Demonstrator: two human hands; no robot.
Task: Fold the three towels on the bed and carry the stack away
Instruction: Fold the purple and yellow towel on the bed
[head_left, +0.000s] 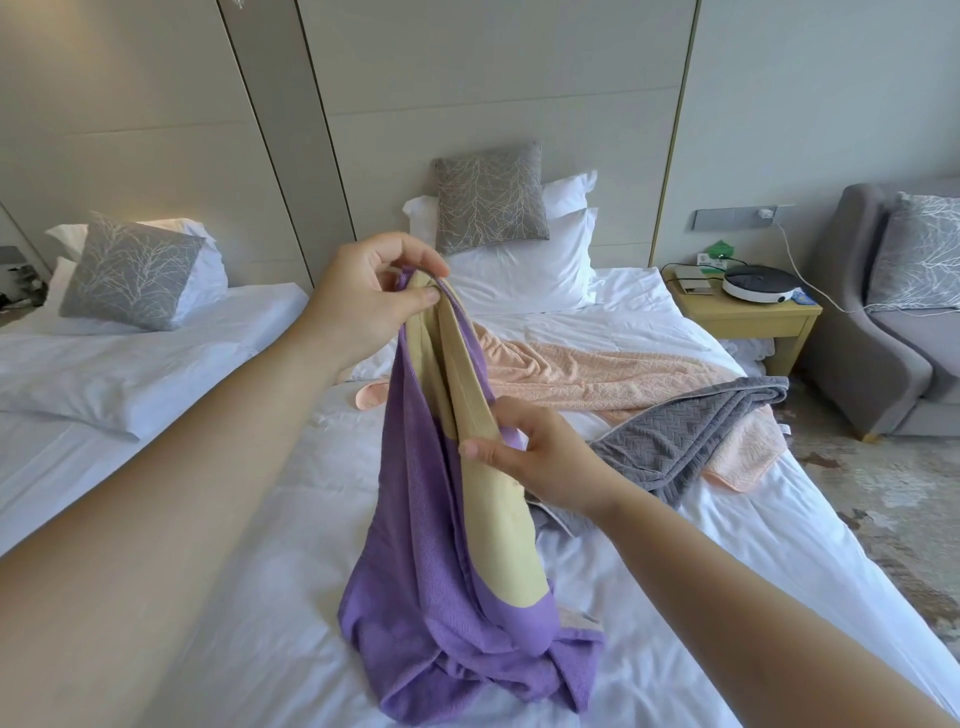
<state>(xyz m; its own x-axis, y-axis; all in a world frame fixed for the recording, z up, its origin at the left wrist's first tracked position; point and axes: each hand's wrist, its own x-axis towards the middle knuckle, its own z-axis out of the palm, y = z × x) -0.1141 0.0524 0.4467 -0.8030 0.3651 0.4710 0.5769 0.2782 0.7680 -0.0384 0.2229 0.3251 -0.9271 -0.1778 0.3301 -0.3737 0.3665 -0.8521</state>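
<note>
A purple towel with a pale yellow band (415, 545) hangs bunched above the white bed (260, 649), its lower end crumpled on the sheet. My left hand (374, 291) pinches its top edge, held high. Lower down, my right hand (540, 457) grips the yellow band. Behind them a pink towel (597, 374) lies spread flat across the bed. A grey towel (685, 431) lies rumpled on top of the pink one, near the bed's right edge.
White pillows and a grey patterned cushion (491, 197) lean on the headboard. A second bed (130, 374) stands to the left. On the right are a wooden bedside table (748, 317) with a round white device and a grey sofa (883, 338).
</note>
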